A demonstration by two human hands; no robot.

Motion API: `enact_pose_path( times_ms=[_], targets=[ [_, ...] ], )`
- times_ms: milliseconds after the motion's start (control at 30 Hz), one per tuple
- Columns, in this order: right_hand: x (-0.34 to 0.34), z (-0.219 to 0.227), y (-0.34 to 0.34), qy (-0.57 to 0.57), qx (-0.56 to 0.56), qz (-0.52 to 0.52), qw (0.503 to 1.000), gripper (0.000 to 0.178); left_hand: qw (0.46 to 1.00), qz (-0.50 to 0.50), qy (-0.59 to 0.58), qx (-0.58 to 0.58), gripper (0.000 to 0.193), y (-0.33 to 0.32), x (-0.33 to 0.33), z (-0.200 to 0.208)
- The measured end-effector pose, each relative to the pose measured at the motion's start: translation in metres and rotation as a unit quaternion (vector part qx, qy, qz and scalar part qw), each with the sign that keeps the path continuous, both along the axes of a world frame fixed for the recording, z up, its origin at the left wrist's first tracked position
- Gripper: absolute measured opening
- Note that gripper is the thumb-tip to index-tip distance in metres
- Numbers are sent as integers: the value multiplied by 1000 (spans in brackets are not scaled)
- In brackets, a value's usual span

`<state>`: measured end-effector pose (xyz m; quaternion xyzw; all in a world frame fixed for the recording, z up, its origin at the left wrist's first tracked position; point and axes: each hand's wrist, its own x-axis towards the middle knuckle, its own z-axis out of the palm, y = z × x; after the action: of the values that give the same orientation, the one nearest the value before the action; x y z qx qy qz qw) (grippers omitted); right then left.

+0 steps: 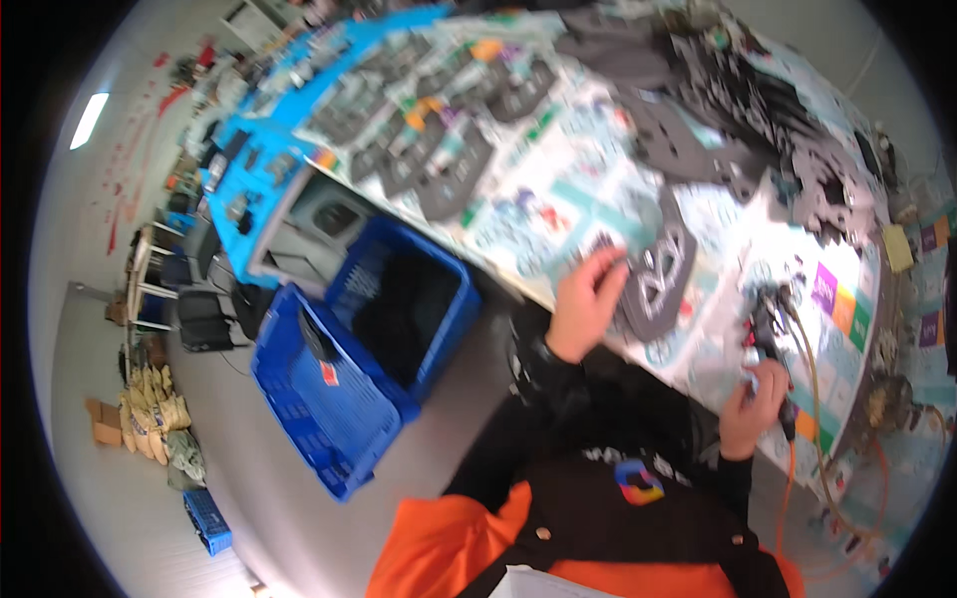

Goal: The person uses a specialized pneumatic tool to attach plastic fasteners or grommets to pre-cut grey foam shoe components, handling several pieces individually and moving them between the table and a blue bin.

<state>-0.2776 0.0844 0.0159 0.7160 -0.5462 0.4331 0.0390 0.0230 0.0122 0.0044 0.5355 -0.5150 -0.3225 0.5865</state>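
Note:
A dark grey, flat, shoe-shaped piece (677, 239) with a cut-out lattice lies on the table in front of me. My left hand (586, 307) is at its left edge, fingers apart, fingertips at or just beside the rim; blur hides whether they touch. Farther right, my right hand (755, 407) is closed around a slim dark handheld tool (766, 334). An orange cord or hose (788, 488) runs down from the tool's near end, and its far end lies among small dark parts I cannot make out.
On the printed table covering (538, 214) lie several similar grey pieces (449, 174) and a heap of dark cut sheets (738, 100) at the back right. Two blue crates (329, 419) stand left of me below the table edge. A looping cable (819, 419) hangs at right.

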Motion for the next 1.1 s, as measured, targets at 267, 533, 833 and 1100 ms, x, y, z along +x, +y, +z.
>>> enact_pose_path(
  times_ms=[267,533,833,1100],
  targets=[
    [-15,-7,19,-26,13,-6,1000,24,999,-31,-3,35,30,10,-8,-1],
    [-1,-4,25,-80,53,-57,994,18,1000,-7,-24,7,32,4,-5,3],
    [7,9,10,30,-86,-17,996,30,955,72,-272,-95,22,-6,-8,31],
    [1,5,14,-11,-46,-12,999,22,961,97,-237,-108,21,-10,-5,9]
  ],
)
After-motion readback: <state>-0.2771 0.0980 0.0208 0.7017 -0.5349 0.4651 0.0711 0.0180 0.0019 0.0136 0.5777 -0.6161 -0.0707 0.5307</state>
